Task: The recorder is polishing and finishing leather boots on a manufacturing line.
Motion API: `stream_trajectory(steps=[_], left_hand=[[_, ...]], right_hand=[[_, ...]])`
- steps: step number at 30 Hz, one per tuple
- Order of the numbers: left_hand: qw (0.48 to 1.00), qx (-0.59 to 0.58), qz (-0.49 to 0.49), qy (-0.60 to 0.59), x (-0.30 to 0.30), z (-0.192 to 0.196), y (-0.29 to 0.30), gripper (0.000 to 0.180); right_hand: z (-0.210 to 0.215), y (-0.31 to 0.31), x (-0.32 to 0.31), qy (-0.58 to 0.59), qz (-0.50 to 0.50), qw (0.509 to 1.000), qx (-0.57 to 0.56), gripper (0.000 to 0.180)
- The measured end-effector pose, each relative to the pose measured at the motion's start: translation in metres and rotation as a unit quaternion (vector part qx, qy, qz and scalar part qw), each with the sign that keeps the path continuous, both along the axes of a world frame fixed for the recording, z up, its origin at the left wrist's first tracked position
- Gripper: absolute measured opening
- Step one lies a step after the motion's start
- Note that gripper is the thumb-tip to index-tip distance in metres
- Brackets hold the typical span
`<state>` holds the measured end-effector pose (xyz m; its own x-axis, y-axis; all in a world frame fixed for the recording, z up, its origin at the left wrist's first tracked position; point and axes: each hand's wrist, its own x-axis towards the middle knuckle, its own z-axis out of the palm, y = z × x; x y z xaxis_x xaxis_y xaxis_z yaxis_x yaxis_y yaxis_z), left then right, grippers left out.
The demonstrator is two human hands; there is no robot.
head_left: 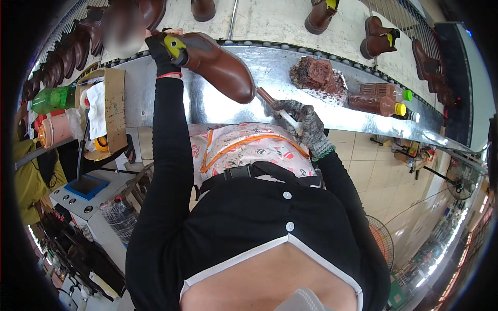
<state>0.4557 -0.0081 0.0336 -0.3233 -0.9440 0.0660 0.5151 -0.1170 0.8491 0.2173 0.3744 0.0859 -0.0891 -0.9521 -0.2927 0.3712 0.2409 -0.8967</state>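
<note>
My left hand [165,56], in a dark fingerless cover, is closed around the ankle end of a brown leather ankle boot [222,70] with a yellow-green patch at its opening. The boot is held up over the metal ledge, its toe tilted down to the right. In a grey knit glove, my right hand [307,123] grips a slim stick-like tool [265,96], brown at the tip and white lower down. That tip is close to the boot's toe; whether they touch I cannot tell. The tool's exact kind does not show.
A metal ledge [207,111] runs across before me, with a crumbly brown lump [317,75] and bottles of brown liquid [374,103] at its right. Beyond lies a conveyor [270,26] carrying several brown boots. At left are a cardboard box [115,106] and a green bottle [54,99].
</note>
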Motion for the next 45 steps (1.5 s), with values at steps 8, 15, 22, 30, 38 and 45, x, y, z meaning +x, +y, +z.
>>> stream_trajectory(steps=[8, 15, 22, 30, 38, 45], left_hand=[[0.905, -0.234, 0.146, -0.324, -0.013, -0.011, 0.019, 0.054], [0.844, -0.311, 0.134, -0.416, -0.006, 0.021, 0.031, 0.059], [0.862, -0.298, 0.14, -0.384, 0.007, 0.052, 0.085, 0.054], [0.843, -0.212, 0.093, -0.485, 0.017, 0.093, 0.172, 0.046], [0.931, -0.077, -0.075, -0.348, 0.015, 0.104, 0.213, 0.045], [0.933, 0.124, -0.146, -0.303, 0.022, 0.113, 0.231, 0.056]], right_hand=[[0.001, 0.004, 0.005, -0.213, -0.1, 0.97, 0.065, 0.095], [0.038, 0.005, 0.005, -0.113, -0.197, 0.968, 0.104, 0.089], [0.03, 0.006, -0.001, 0.0, -0.184, 0.981, 0.066, 0.087], [0.037, -0.012, -0.002, 0.297, -0.11, 0.949, -0.005, 0.035], [0.045, -0.026, 0.005, 0.374, -0.06, 0.923, -0.065, 0.032], [0.058, -0.023, 0.015, 0.421, -0.007, 0.903, -0.091, 0.032]])
